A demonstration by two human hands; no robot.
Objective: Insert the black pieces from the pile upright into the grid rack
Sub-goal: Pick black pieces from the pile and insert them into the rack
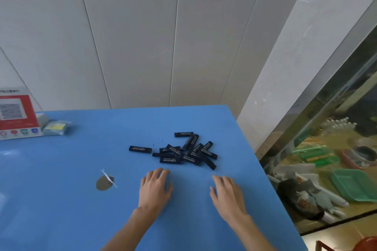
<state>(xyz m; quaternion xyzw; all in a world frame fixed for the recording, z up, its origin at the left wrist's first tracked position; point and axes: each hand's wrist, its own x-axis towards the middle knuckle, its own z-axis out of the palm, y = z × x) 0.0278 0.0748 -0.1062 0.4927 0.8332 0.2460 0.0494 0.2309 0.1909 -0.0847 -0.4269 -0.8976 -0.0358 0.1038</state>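
Blue table (pixel 61 169) carries the pile of black pieces (pixel 183 153) just beyond your left hand (pixel 155 188) and right hand (pixel 228 195), both flat, open, empty. No grid rack visible. Pinch one outlying piece by its long sides.

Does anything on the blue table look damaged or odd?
Yes. The blue table has a worn grey patch left of the left hand, with something white sticking up from it. No grid rack is in view.
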